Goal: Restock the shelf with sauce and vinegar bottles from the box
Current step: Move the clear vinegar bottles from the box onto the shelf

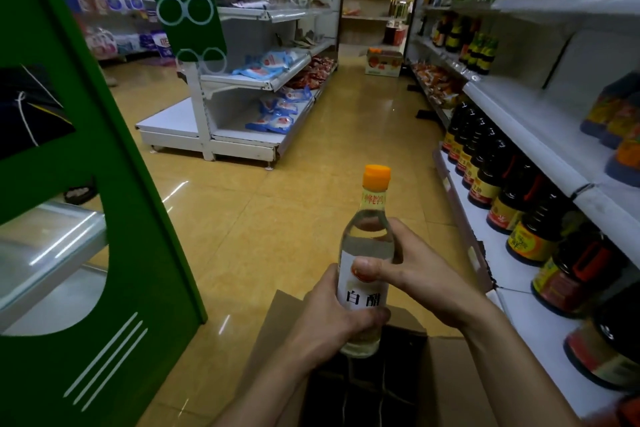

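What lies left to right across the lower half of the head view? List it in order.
From the left: tall green display panel → left hand → clear glass vinegar bottle with orange cap → right hand → row of dark sauce bottles with yellow and red labels on the white shelf.

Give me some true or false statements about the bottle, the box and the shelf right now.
1. The left hand and the right hand both grip the vinegar bottle. True.
2. The bottle's cap is green. False: the cap is orange.
3. The bottle is held above the open cardboard box. True.
4. Only clear bottles stand on the shelf on the right. False: dark sauce bottles line it.
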### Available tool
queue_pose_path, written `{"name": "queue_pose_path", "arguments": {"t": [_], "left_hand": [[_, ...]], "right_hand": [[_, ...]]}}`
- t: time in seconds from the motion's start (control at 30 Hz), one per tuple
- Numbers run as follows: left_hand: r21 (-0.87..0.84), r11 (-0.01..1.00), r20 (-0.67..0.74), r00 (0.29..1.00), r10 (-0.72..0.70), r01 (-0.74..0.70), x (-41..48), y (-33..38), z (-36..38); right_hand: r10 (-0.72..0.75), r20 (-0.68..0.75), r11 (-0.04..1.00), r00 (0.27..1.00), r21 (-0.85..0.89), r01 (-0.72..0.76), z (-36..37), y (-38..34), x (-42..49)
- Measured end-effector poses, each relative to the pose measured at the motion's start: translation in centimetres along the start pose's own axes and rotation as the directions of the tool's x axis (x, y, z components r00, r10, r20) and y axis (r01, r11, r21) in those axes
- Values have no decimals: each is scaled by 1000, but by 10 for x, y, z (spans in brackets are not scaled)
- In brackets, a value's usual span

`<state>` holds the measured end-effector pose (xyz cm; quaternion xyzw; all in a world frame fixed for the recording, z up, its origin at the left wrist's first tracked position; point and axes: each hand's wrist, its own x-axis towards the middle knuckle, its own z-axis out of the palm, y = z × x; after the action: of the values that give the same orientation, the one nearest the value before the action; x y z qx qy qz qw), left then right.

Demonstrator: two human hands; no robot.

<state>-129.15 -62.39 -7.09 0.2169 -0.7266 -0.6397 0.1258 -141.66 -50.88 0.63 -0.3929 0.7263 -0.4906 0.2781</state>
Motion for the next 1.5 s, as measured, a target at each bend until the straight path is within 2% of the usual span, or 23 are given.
{"name": "queue_pose_path", "arguments": {"t": [0.27, 0.5, 0.73, 1.0, 1.23, 1.37, 1.5], "left_hand": [[54, 998, 52, 998, 31, -34, -17, 133, -24], [58, 995, 73, 995, 71, -75, -49, 312, -54], [62, 989, 119, 984, 129, -137, -80, 490, -76], [40, 971, 220, 950, 221, -235, -107, 647, -86], [-13, 947, 378, 876, 301, -320, -112, 735, -66], [-44, 919, 472, 802, 365, -392, -115, 772, -34], [-69, 895, 566, 722, 399, -440, -121, 803, 14]], "right_hand": [[-15, -107, 1000, 994, 18, 17, -39, -117, -19], [-60, -225, 998, 972, 12, 64, -86, -285, -42], [-98, -285, 995, 953, -30, 93, -149, -459, -71], [-109, -364, 993, 925, -77, 87, -202, -605, -103], [-105, -514, 993, 851, -93, 66, -243, -677, -145], [-94, -607, 992, 789, -120, 25, -272, -699, -179], [-85, -712, 990, 697, -138, -20, -303, -707, -219]]}}
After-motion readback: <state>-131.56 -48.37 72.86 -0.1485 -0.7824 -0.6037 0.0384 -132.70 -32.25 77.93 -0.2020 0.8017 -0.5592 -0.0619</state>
